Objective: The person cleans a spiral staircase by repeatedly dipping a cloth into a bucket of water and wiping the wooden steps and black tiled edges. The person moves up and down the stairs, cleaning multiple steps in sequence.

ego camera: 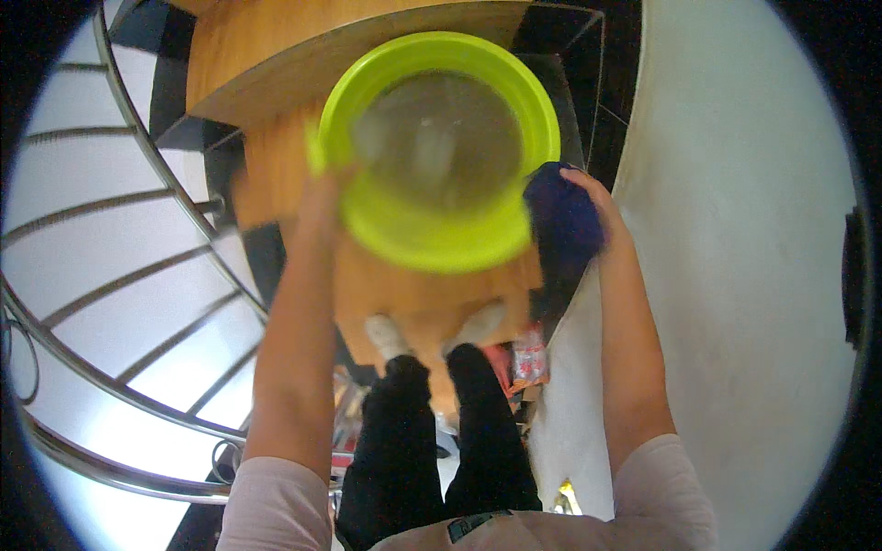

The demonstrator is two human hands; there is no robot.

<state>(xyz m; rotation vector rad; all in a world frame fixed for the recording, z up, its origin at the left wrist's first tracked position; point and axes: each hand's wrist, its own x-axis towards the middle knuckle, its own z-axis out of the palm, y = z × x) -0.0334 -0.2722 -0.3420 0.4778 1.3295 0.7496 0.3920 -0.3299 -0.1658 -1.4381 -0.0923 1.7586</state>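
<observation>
A lime-green plastic basin (441,258) is in front of me over the wooden stairs, with murky grey-brown water (441,144) inside. My left hand (327,182), blurred, grips the basin's left rim, its fingers mostly out of sight. A bunched dark blue cloth (565,210) is in my right hand (596,196), pressed against the basin's right side. The cloth hides whether that hand also touches the rim. Whether the basin is held up or rests on a step, I cannot tell.
My feet in light shoes (386,336) stand on a wooden stair tread (413,293). More curved treads (275,62) rise ahead. A metal stair railing (148,148) bends along the left, and a white wall (730,241) bounds the right. Packaged goods (529,355) lie near my right foot.
</observation>
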